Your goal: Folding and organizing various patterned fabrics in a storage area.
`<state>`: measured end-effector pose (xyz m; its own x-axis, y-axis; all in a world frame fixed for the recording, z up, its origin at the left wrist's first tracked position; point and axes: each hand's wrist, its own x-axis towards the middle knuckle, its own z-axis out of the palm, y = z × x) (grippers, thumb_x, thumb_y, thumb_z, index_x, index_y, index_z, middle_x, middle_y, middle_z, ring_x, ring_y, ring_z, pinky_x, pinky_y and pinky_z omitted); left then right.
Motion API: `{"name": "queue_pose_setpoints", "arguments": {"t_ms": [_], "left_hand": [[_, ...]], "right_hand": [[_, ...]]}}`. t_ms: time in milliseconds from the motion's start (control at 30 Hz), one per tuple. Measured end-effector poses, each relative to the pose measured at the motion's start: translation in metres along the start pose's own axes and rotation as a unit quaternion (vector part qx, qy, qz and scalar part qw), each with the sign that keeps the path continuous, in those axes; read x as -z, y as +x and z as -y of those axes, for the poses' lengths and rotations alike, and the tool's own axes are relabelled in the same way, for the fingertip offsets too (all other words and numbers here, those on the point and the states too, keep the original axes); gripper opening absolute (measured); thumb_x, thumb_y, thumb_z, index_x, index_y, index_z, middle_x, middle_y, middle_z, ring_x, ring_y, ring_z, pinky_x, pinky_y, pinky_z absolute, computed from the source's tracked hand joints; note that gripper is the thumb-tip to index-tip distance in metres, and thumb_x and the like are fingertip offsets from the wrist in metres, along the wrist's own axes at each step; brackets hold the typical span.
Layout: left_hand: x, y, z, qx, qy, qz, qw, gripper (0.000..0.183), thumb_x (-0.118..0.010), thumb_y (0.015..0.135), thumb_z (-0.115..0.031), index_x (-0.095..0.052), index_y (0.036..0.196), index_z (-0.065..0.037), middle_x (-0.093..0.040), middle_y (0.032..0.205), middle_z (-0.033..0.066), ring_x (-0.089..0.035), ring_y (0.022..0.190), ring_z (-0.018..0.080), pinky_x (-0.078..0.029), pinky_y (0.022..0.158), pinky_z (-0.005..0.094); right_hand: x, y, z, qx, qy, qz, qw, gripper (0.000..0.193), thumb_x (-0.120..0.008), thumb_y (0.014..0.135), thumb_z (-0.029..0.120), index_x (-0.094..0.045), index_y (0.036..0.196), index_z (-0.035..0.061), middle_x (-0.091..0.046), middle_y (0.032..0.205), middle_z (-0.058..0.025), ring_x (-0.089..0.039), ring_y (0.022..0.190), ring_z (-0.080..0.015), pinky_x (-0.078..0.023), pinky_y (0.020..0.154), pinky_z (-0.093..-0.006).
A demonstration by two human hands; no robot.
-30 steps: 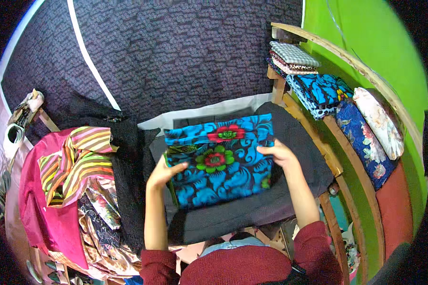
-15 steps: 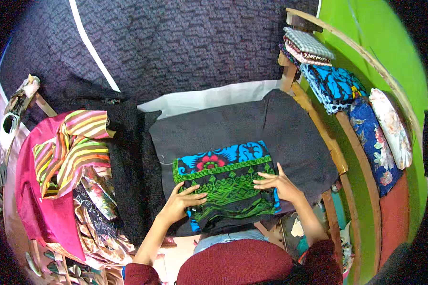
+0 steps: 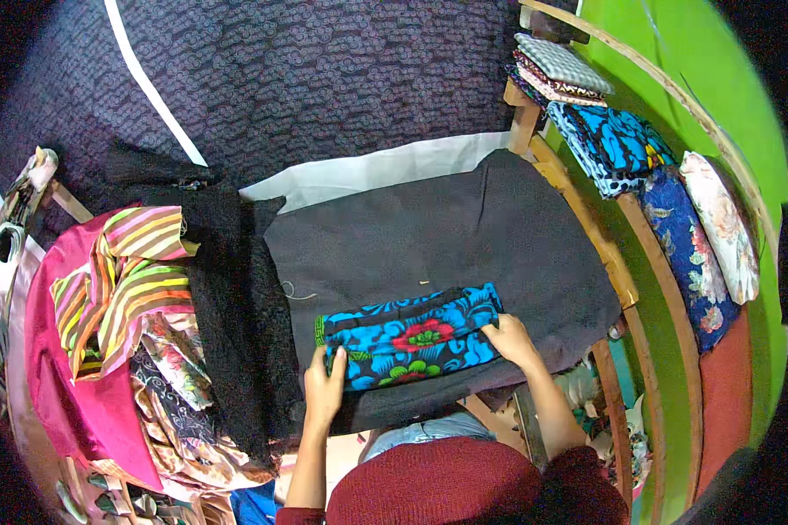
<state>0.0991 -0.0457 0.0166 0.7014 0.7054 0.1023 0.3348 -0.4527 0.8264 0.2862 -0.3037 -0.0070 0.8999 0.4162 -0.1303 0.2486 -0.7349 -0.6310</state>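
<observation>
A folded patterned cloth [image 3: 429,337], blue and black with red and green flowers, lies as a narrow strip on a dark cloth-covered surface [image 3: 385,236]. A bit of green border shows at its left end. My left hand [image 3: 326,381] is closed on the cloth's near left corner, thumb on top and the other fingers largely hidden. At the right end, my right hand [image 3: 512,341] pinches the edge between thumb and fingers. A short pale thread [image 3: 299,296] rests on the dark cover just beyond the left end.
On the left are a bunched black cloth [image 3: 228,324], a striped cloth [image 3: 144,289] and a magenta cloth [image 3: 48,350]. Wooden rails [image 3: 657,324] run along the right, with folded fabrics [image 3: 608,144] on them beside a green wall [image 3: 674,52]. A dark patterned curtain [image 3: 324,79] hangs behind.
The cloth's near part, with green patterning, has been folded over, so the blue floral side now faces up in a narrower strip. Both hands went from lying spread on it to gripping its ends.
</observation>
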Motion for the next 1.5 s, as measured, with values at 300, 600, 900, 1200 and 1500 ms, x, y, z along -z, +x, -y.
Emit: {"name": "queue_pose_setpoints", "arguments": {"t_ms": [300,600,900,1200,1500], "left_hand": [[-0.01,0.004,-0.004,-0.091,0.107,-0.075,0.987,0.035,-0.055,0.084,-0.028,-0.056,0.1,0.004,-0.059,0.09,0.0213,-0.058,0.082,0.039,-0.045,0.072,0.0431],[-0.021,0.015,-0.008,-0.03,0.214,0.01,0.976,0.032,-0.041,0.09,-0.028,-0.046,0.1,0.002,-0.055,0.099,0.024,-0.055,0.084,0.0421,-0.044,0.071,0.0488],[-0.013,0.022,-0.005,0.056,0.151,0.014,0.987,0.031,-0.043,0.088,-0.027,-0.049,0.104,-0.001,-0.059,0.087,0.0271,-0.057,0.084,0.0419,-0.043,0.073,0.0467],[-0.048,-0.001,-0.047,-0.298,0.322,0.119,0.891,0.063,-0.051,0.08,-0.051,-0.04,0.132,-0.019,-0.03,0.141,0.0111,-0.023,0.13,0.0351,-0.013,0.104,0.0536],[-0.055,0.003,-0.026,-0.28,0.334,0.155,0.886,0.067,-0.047,0.079,-0.057,-0.036,0.135,-0.022,-0.025,0.144,0.0085,-0.02,0.132,0.0326,-0.009,0.104,0.0558]], "right_hand": [[0.015,-0.025,0.005,0.002,0.206,0.023,0.978,0.083,-0.072,0.066,0.031,-0.029,0.134,0.0115,-0.057,0.108,-0.0223,-0.054,0.104,-0.0358,-0.041,0.085,-0.0394],[-0.007,-0.007,0.044,0.043,-0.053,-0.26,0.963,0.045,-0.051,0.083,0.043,-0.05,0.116,0.0111,-0.063,0.072,-0.0182,-0.061,0.07,-0.0352,-0.041,0.071,-0.0421],[-0.022,0.013,0.031,-0.066,-0.029,-0.182,0.981,0.042,-0.057,0.078,0.043,-0.061,0.1,0.0074,-0.063,0.08,-0.0221,-0.06,0.079,-0.0374,-0.041,0.078,-0.0445],[-0.02,0.005,0.039,-0.053,-0.089,-0.185,0.977,0.042,-0.056,0.079,0.041,-0.059,0.102,0.0067,-0.064,0.077,-0.0202,-0.061,0.077,-0.0353,-0.04,0.076,-0.0422],[-0.031,-0.026,0.111,0.232,-0.168,-0.186,0.94,0.046,-0.051,0.083,0.035,-0.049,0.123,0.0144,-0.029,0.141,-0.0132,-0.025,0.13,-0.0298,-0.015,0.097,-0.0604]]}}
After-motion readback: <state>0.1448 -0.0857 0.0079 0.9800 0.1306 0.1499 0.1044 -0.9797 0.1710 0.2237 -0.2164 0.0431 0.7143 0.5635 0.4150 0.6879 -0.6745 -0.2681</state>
